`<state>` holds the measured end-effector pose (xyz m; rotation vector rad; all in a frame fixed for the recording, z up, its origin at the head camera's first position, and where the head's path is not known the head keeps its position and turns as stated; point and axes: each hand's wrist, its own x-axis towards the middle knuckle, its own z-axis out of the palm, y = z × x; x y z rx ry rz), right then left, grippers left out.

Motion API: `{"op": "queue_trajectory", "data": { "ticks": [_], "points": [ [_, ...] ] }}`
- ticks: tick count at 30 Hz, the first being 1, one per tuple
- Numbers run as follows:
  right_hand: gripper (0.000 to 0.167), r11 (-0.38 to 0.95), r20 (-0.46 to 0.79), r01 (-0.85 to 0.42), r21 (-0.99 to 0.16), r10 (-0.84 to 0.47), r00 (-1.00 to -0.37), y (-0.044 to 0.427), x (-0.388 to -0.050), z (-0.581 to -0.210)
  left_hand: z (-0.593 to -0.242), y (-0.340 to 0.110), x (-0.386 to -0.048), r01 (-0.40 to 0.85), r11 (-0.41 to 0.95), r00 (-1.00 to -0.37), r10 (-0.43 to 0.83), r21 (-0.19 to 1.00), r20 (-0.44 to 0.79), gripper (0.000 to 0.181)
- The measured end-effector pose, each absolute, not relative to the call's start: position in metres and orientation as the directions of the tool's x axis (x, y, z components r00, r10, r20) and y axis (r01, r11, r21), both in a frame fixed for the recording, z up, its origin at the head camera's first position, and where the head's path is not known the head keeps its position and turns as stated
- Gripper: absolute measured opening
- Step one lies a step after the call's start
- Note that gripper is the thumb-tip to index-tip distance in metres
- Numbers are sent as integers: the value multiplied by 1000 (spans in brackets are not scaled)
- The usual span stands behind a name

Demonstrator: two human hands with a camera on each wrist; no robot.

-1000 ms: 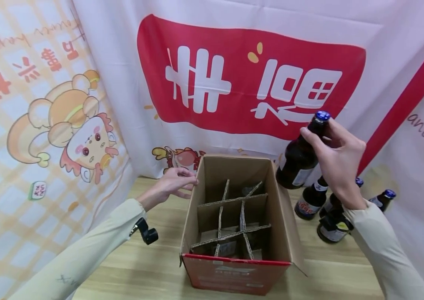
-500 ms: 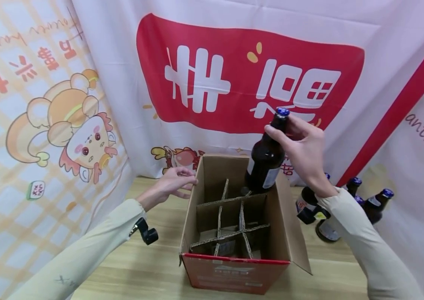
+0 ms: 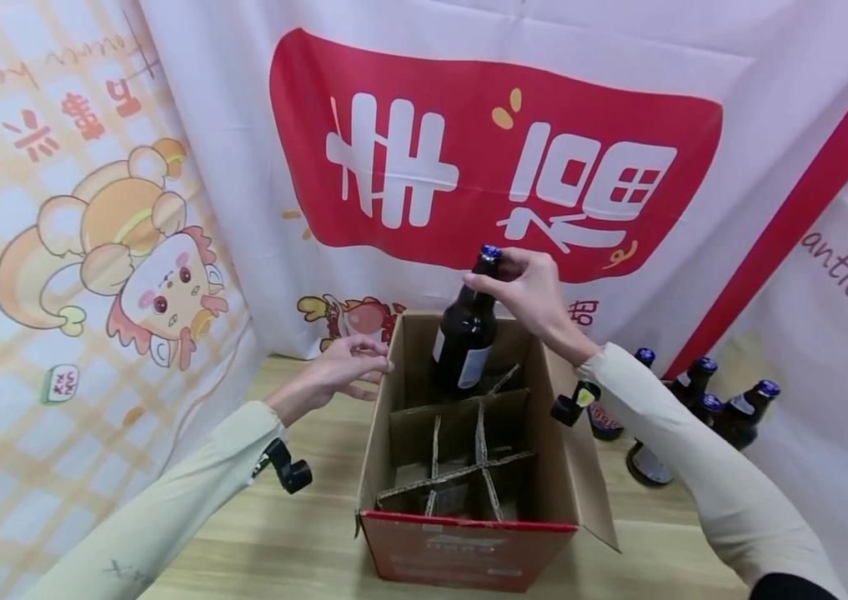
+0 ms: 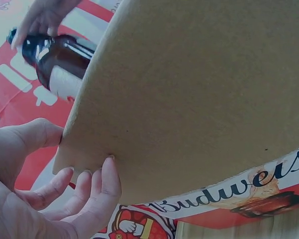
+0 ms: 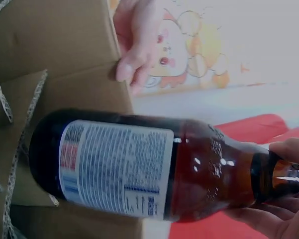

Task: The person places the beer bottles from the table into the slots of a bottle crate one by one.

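Note:
My right hand (image 3: 532,292) grips a dark brown glass beer bottle (image 3: 466,342) by its neck, just under the blue cap. The bottle tilts slightly, its base down inside the far left part of an open cardboard box (image 3: 469,554). A printed white label (image 5: 117,169) faces the right wrist camera. Crossed cardboard dividers (image 3: 461,477) split the box into cells. At the box's left side, my left hand (image 4: 64,184) holds the wall by its far corner, thumb at the edge and fingertips against the outer face. Whether the bottle's base touches a divider is hidden.
Several more capped bottles (image 3: 742,417) stand on the wooden table (image 3: 296,533) to the right of the box, partly behind my right forearm. A side flap (image 3: 592,475) hangs outward on the box's right. Printed cloth (image 3: 228,100) hangs behind and at both sides.
My right hand has carried the bottle leftward from beside the box, over its right edge, and lowered it into the far left part. My left hand has stayed at the box wall.

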<state>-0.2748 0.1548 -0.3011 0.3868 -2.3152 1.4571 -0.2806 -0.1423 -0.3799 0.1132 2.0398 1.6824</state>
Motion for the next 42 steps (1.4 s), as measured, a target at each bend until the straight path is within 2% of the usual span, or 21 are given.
{"op": "queue_trajectory", "data": {
  "ticks": [5,15,20,32,39,42],
  "points": [
    [46,413,414,-412,-812,-89,-906,142,-288,-311,-380,-143,-279,-243,235,-876,364,941,-317,37],
    [37,381,376,-381,-843,-91,-922,117,-304,-336,-383,-145,-277,-257,231,-874,358,938,-328,37],
    [36,425,350,-364,-828,-115,-930,105,-309,-345,-384,-148,-275,-257,224,-878,353,940,-324,39],
    [32,588,270,-387,-710,-280,-921,88,-318,-345,-380,-147,-279,-256,210,-887,337,944,-315,34],
    [46,650,178,-396,-648,-376,-909,82,-321,-370,-382,-142,-280,-258,198,-886,342,946,-313,30],
    [47,690,117,-417,-592,-438,-891,80,-322,-386,-384,-140,-280,-258,196,-885,346,946,-312,31]
  ]
}}
